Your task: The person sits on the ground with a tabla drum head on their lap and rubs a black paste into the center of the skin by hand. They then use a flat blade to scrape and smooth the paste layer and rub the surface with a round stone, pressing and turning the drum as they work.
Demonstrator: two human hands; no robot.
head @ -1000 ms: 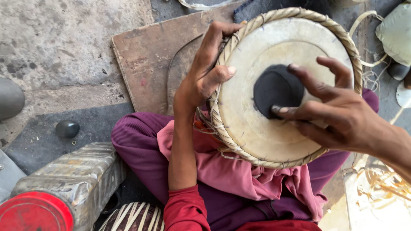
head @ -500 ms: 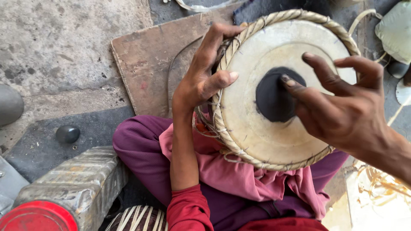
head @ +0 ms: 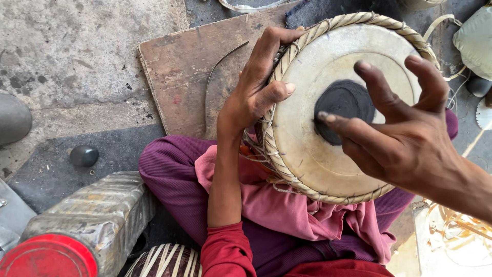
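The tabla drum [head: 307, 138] rests on the person's lap. The left hand [head: 256, 92] grips its braided rim; the right hand [head: 405, 138], fingers spread, hovers over the black spot [head: 343, 105], seemingly not touching.

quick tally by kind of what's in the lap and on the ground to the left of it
Drum with black centre patch: 1
Wooden board: 1
Curved metal strip: 1
Dark round stone: 1
Metal can with red cap: 1
Total: 5

A rough concrete floor [head: 77, 61] carries a flat wooden board [head: 179, 77]. A small dark round stone [head: 84, 155] lies nearby on a grey mat [head: 46, 174].
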